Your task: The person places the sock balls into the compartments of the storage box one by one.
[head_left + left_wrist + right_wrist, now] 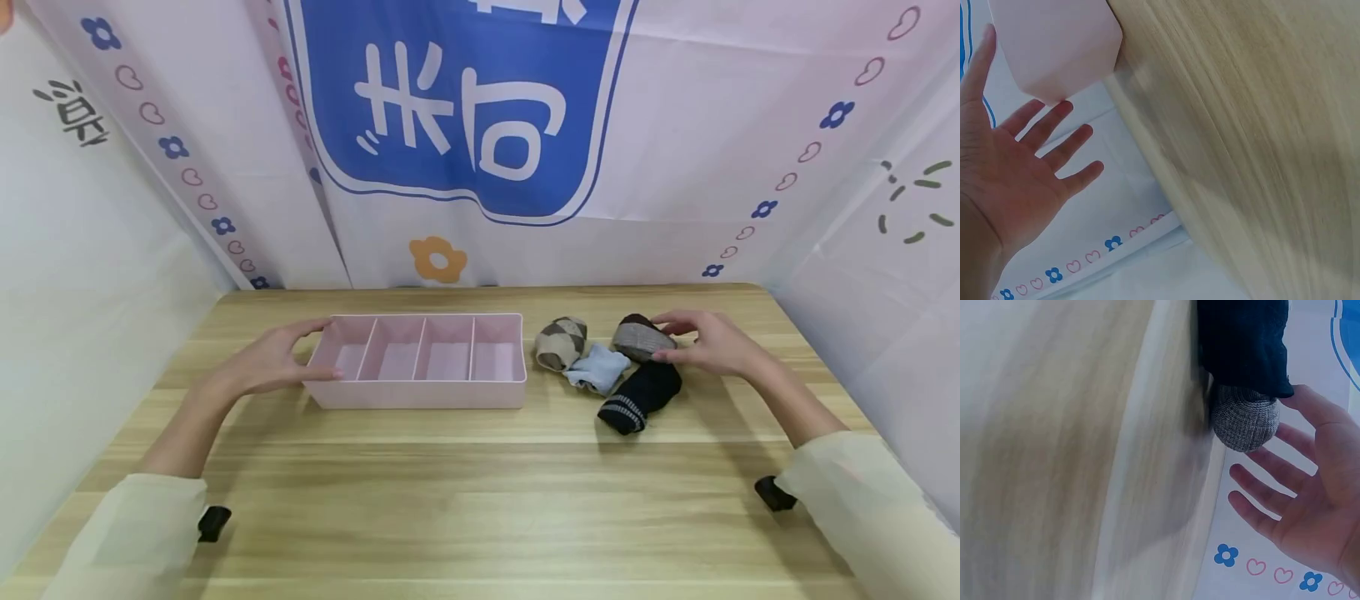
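A pink box (420,395) with several compartments in a row sits on the table. At its left end is my left hand (273,360), thumb by the front rim and fingers by the back corner. In the left wrist view those fingers (1047,119) are spread, fairly straight, against the box's end. On the right, my right hand (708,342) has thumb and fingertips at either side of a rolled grey sock with a dark top (641,340). The right wrist view shows the grey sock (1246,422) beside loosely extended fingers, partly behind the black sock (1241,344).
Left of the grey sock lie a rolled argyle sock (561,343) in beige and brown and a light blue sock (597,369). The striped black sock (641,398) lies in front. A printed cloth (675,150) hangs behind the wooden table (480,500).
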Action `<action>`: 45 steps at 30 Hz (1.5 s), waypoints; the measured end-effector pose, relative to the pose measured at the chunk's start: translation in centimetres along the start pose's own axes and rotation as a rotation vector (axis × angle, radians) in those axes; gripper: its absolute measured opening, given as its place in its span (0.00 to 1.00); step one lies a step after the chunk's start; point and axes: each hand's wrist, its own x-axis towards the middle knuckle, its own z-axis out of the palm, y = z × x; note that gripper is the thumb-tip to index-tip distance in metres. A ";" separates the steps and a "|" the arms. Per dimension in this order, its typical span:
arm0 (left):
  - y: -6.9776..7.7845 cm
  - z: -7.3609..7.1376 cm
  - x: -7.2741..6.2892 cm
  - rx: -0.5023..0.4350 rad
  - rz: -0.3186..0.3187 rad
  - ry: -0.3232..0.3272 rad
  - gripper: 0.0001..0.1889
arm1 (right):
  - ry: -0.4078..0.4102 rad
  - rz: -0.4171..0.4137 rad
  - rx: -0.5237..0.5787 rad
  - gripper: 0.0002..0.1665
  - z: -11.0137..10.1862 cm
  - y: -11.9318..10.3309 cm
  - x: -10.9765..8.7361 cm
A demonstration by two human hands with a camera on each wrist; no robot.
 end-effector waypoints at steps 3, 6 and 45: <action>-0.3 -0.1 0.0 -0.013 -0.003 -0.008 0.52 | -0.020 0.026 0.007 0.36 -0.1 0.2 0.4; -0.6 -0.2 0.0 -0.022 -0.003 -0.018 0.54 | -0.046 0.067 0.013 0.37 -0.3 0.3 0.7; -1.3 -0.2 -0.4 -0.090 -0.013 -0.057 0.55 | -0.310 0.096 0.200 0.54 -0.7 0.2 2.3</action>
